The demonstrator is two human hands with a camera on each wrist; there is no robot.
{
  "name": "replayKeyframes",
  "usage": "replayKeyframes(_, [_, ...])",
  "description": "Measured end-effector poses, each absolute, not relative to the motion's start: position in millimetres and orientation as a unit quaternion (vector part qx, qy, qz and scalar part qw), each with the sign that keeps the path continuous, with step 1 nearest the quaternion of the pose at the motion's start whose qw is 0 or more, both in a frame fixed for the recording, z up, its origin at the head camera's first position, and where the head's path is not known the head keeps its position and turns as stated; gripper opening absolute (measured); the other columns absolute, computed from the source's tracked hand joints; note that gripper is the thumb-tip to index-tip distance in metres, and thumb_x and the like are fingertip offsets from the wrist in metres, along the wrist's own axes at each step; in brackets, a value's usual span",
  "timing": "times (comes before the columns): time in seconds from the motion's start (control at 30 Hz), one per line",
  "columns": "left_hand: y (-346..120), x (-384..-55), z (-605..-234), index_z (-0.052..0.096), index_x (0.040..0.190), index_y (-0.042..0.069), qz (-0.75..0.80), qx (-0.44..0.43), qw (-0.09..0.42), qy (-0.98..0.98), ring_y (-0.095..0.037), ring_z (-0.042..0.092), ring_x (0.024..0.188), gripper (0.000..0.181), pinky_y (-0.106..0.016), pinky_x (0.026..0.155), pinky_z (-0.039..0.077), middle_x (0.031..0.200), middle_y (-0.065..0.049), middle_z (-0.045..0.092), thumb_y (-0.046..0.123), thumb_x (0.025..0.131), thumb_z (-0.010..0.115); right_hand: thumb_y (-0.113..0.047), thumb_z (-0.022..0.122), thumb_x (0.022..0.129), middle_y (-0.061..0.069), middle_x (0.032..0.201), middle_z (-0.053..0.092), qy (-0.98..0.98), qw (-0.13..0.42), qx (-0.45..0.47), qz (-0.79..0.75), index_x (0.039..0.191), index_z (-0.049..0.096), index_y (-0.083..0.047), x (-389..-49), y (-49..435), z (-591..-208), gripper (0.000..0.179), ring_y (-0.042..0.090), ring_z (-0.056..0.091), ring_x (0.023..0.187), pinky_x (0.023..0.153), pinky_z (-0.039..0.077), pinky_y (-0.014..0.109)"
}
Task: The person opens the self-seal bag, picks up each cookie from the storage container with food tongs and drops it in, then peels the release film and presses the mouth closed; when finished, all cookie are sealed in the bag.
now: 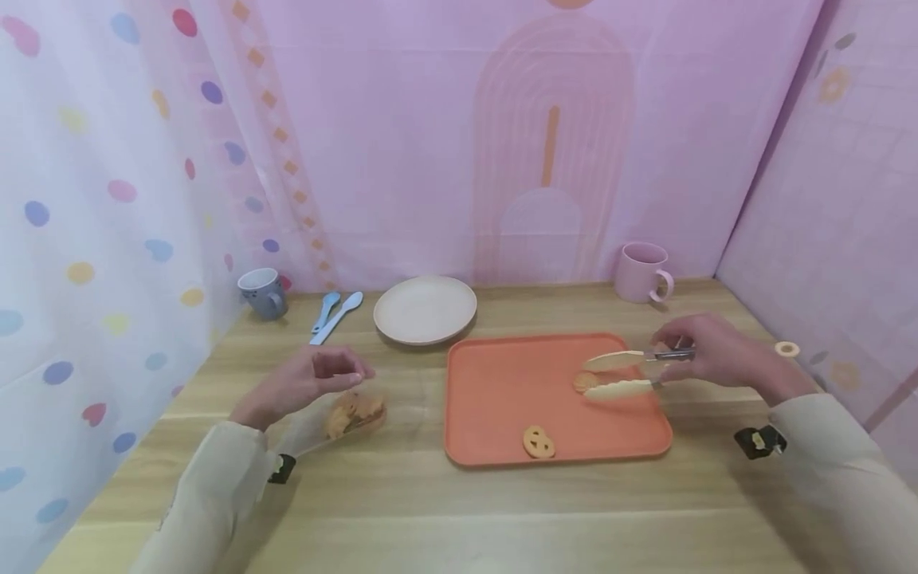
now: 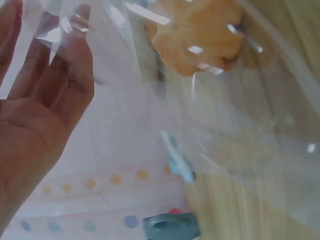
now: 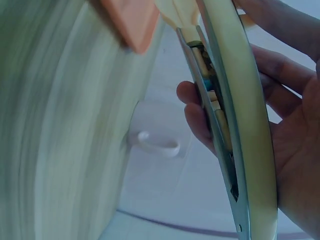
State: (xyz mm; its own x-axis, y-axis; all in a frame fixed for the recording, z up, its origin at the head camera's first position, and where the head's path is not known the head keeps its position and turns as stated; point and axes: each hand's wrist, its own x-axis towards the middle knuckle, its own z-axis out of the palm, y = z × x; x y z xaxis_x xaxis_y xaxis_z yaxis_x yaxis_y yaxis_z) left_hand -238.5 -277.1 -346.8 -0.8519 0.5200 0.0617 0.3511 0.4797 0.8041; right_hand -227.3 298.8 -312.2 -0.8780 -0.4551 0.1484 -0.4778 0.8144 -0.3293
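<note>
My left hand (image 1: 304, 384) pinches the top of a clear plastic bag (image 2: 225, 107) over the left part of the table. Inside the bag are golden-brown baked pieces (image 1: 353, 413). My right hand (image 1: 720, 356) grips cream-tipped metal tongs (image 1: 618, 390) above the right part of an orange tray (image 1: 502, 383). Between the spread tong tips lies a round cookie (image 1: 584, 382), partly hidden by the lower tip; whether the tips touch it I cannot tell. A pretzel-shaped cookie (image 1: 538, 442) lies at the tray's front edge.
Behind the tray stands a cream plate (image 1: 425, 309). A grey cup (image 1: 264, 293) and two light-blue utensils (image 1: 335, 317) are at the back left. At the back right is a pink mug (image 1: 641, 273). Curtains (image 1: 402, 143) enclose the table (image 1: 502, 518) behind and at the sides.
</note>
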Motion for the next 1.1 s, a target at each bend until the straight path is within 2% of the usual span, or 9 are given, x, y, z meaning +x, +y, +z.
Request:
replayKeyframes(0.17, [-266,-232,-346,0.073,0.100,0.017,0.394,0.270,-0.001,0.879,-0.001,0.068,0.101,0.006,-0.024,0.082,0.059,0.106,-0.007,0.075,0.015,0.095,0.070,-0.024,0.090,0.071,0.002,0.090,0.075,-0.954,0.020,0.234,0.184,0.105,0.075,-0.007,-224,308,-317,0.041,0.016,0.068,0.081,0.072,0.056,0.033])
replayKeyframes(0.23, [-262,-230,-347,0.074,0.097,0.018,0.375,0.268,-0.036,0.887,0.004,0.067,0.100,0.006,-0.025,0.080,0.059,0.103,-0.006,0.076,0.014,0.094,0.070,-0.024,0.090,0.071,0.002,0.090,0.076,-0.954,0.025,0.236,0.184,0.104,0.075,-0.007,-223,309,-319,0.040,0.015,0.068,0.080,0.071,0.056,0.033])
replayKeyframes(0.3, [-259,-229,-349,0.074,0.096,0.018,0.366,0.261,-0.056,0.891,0.003,0.067,0.099,0.006,-0.025,0.079,0.060,0.102,-0.005,0.076,0.013,0.093,0.071,-0.024,0.091,0.071,0.001,0.088,0.076,-0.954,0.034,0.237,0.182,0.102,0.076,-0.009,-223,308,-320,0.037,0.014,0.068,0.079,0.070,0.056,0.031])
replayKeyframes(0.53, [-252,-223,-352,0.075,0.099,0.010,0.376,0.219,-0.057,0.898,-0.016,0.071,0.099,0.009,-0.023,0.081,0.058,0.105,-0.009,0.076,0.015,0.094,0.070,-0.022,0.091,0.071,-0.005,0.082,0.075,-0.947,0.063,0.253,0.185,0.096,0.076,-0.011,-224,299,-320,0.030,0.004,0.064,0.073,0.066,0.055,0.026])
replayKeyframes(0.7, [-248,-221,-354,0.074,0.102,0.005,0.387,0.193,-0.040,0.901,-0.013,0.068,0.098,0.016,-0.020,0.082,0.057,0.107,-0.008,0.075,0.019,0.096,0.069,-0.026,0.090,0.072,-0.009,0.079,0.074,-0.939,0.068,0.269,0.202,0.094,0.077,-0.013,-227,286,-320,0.029,-0.002,0.061,0.071,0.066,0.054,0.024])
replayKeyframes(0.97, [-247,-220,-352,0.073,0.104,0.005,0.389,0.181,-0.030,0.903,-0.013,0.066,0.097,0.018,-0.025,0.085,0.057,0.108,-0.007,0.074,0.021,0.097,0.067,-0.024,0.090,0.071,0.000,0.084,0.075,-0.923,0.053,0.305,0.230,0.099,0.076,-0.010,-241,243,-317,0.034,0.012,0.065,0.076,0.070,0.056,0.029])
replayKeyframes(1.1, [-247,-221,-351,0.073,0.104,0.006,0.395,0.183,-0.025,0.900,-0.013,0.067,0.098,0.018,-0.022,0.085,0.057,0.109,-0.008,0.074,0.021,0.097,0.067,-0.025,0.090,0.072,0.003,0.086,0.075,-0.912,0.039,0.330,0.241,0.099,0.076,-0.008,-249,215,-314,0.035,0.018,0.065,0.078,0.071,0.055,0.031])
